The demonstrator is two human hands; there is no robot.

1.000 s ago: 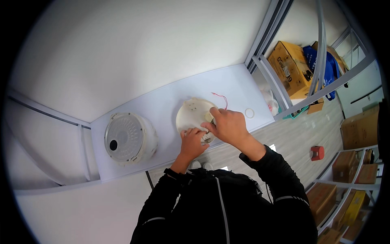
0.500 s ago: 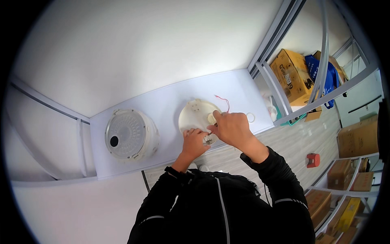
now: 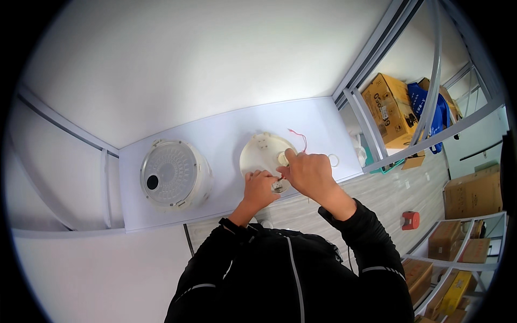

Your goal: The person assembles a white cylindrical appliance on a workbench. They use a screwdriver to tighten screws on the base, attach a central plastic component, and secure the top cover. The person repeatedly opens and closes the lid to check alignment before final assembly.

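Hiding disc [image 3: 257, 156] edge, left grip [image 3: 259, 189], right grip [image 3: 311, 175]

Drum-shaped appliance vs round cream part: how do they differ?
The appliance is deep; the cream part looks shallow.
The appliance shows a grey top with a black spot; the cream part, a pale face with small fittings.
No hand is at the appliance; the left hand and right hand are at the cream part.
Both are round and on the white table.
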